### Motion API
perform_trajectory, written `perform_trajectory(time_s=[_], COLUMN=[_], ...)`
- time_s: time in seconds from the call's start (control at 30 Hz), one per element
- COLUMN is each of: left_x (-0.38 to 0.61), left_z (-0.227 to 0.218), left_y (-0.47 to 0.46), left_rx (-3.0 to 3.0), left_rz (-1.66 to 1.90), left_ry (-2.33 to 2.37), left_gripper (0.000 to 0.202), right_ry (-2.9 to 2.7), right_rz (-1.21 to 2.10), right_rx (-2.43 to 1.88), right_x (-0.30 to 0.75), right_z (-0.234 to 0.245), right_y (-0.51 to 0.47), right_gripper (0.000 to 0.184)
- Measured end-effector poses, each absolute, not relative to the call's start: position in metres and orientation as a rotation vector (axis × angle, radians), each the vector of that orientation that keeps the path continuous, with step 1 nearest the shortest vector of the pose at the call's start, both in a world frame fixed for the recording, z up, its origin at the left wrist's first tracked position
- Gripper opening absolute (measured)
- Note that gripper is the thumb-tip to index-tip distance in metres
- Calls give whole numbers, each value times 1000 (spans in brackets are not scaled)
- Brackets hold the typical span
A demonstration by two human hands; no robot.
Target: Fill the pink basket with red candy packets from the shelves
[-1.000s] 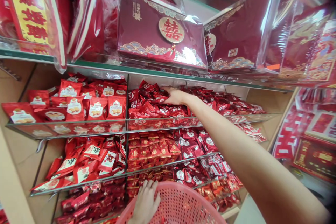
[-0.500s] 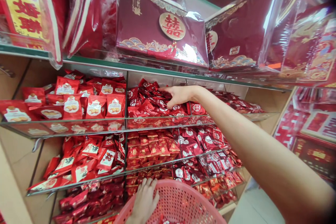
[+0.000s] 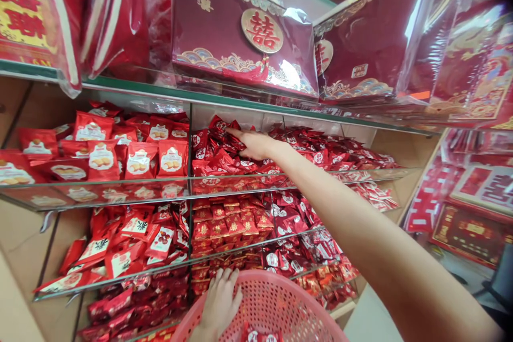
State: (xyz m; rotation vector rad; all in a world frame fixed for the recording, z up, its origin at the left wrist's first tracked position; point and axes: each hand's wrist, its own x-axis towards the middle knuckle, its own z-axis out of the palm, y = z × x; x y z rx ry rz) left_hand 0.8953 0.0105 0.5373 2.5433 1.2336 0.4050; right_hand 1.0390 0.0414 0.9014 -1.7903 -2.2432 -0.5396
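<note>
My right hand (image 3: 253, 143) reaches across to the upper glass shelf and lies on a heap of small red snack packets (image 3: 224, 157), fingers stretched out towards the left. Nothing shows held in it. My left hand (image 3: 218, 302) rests at the bottom of the view with its fingers closed over the rim of a pink plastic basket (image 3: 280, 304). A few red packets (image 3: 260, 335) lie inside the basket.
Glass shelves (image 3: 120, 192) hold several compartments of red packets, with biscuit packets (image 3: 140, 160) to the left. Large dark red gift boxes (image 3: 240, 37) in clear wrap stand on the top shelf. More red boxes (image 3: 473, 208) sit at the right.
My right hand has shifted left across the packet heap and its fingers now stretch flat. The view has dropped slightly. My left hand stays on the basket rim.
</note>
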Motion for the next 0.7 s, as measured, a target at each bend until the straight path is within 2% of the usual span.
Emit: perform_trajectory(time_s=[0.2, 0.5, 0.7], left_x=[895, 895, 896], left_z=[540, 542, 539], left_y=[9, 7, 6], left_rx=[2546, 2560, 2564], left_rz=[425, 367, 408], left_ry=[1219, 1267, 1266], left_gripper=[48, 50, 48], right_ry=[-2191, -2153, -2182], right_rz=[-569, -548, -722], right_rx=[-1573, -1140, -1138], right_x=[1054, 1060, 1054], right_z=[899, 894, 890], right_y=[42, 28, 6], right_gripper=[53, 46, 43])
